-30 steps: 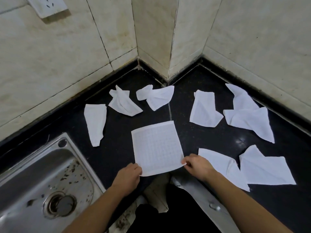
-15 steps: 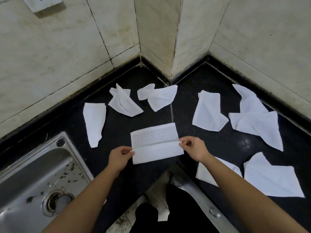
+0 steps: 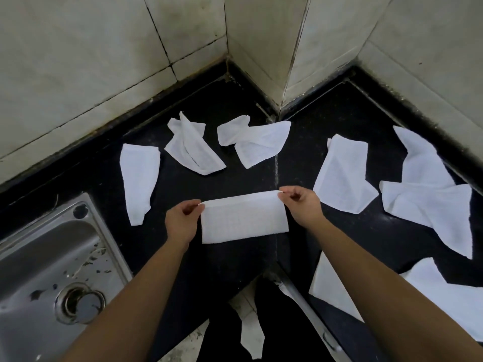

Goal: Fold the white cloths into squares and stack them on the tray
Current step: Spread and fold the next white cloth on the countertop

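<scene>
Both hands reach forward over the counter, forearms bare and angled inward. Left hand [image 3: 183, 220] pinches the far left corner of the folded cloth [image 3: 244, 220] between thumb and forefinger, the other fingers curled under; right hand [image 3: 300, 205] pinches the far right corner the same way, knuckles up. Between them the cloth lies as a wide rectangle on the black countertop [image 3: 235, 178], its far edge lifted slightly at the pinched corners, its near edge flat. It is white with a faint grid weave and seems to be doubled over once, though the layers are hard to make out.

Loose white cloths lie scattered around it: a long strip [image 3: 138, 181] to the left, two crumpled ones [image 3: 193, 147] [image 3: 253, 142] toward the corner, a flatter one [image 3: 342, 173] just beside the right hand, and a large rumpled one [image 3: 428, 184] farther right. Two more [image 3: 329, 286] [image 3: 457, 296] are partly hidden by the right forearm. A steel sink [image 3: 47, 270], speckled with debris, sits at the lower left, its drain [image 3: 81, 303] plugged. Stained pale tiles [image 3: 104, 48] form the walls behind.
</scene>
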Tool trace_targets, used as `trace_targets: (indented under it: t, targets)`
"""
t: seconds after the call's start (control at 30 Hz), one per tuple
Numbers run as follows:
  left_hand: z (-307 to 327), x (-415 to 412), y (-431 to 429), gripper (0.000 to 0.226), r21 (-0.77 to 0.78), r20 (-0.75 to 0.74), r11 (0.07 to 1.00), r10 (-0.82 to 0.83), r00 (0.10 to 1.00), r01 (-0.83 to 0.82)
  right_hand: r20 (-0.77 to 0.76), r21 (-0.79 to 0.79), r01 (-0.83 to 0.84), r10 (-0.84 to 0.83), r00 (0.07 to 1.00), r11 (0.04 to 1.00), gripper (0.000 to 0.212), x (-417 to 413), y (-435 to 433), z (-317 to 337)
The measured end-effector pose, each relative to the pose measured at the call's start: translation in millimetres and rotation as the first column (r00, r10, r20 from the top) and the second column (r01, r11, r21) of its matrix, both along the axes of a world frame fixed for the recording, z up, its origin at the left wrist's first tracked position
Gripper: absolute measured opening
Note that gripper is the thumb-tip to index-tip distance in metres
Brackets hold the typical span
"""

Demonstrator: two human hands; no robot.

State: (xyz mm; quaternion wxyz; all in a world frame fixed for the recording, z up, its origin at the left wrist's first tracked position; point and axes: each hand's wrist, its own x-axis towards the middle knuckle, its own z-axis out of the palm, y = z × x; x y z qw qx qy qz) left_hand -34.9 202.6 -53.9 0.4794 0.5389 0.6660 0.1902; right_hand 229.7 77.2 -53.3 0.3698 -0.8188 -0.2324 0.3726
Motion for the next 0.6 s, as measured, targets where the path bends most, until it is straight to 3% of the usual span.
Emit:
trace_targets:
  t: [0.4,0.47,0.53,0.6]
  targets:
    - [-9.3,2.9,2.1,0.022,0.018,-0.108,0.999,-0.037,0.994,0.039,0.104,-0.067,-0.058,0.065,0.992,0.996,0.025,-1.9,5.0,-8.6]
    - [-6.8,0.9,-4.5,0.031,0.122,-0.218,0.982,-0.116,0.969,0.145,0.177,-0.054,-0.071,0.080,0.981,0.996,0.030,-4.7,0.5,-6.8]
    - [-5.1,-2.6,-16.4,0.039,0.316,-0.414,0.872,-0.229,0.881,0.375,0.448,-0.037,-0.201,0.196,0.872,0.979,0.036,-8.4,-10.4,-6.6]
    - [-8.0,-6.8,-27.7,0.050,0.366,-0.599,0.678,-0.352,0.719,0.638,0.653,-0.165,-0.419,0.417,0.632,0.893,0.045,-12.5,-21.7,-8.9]
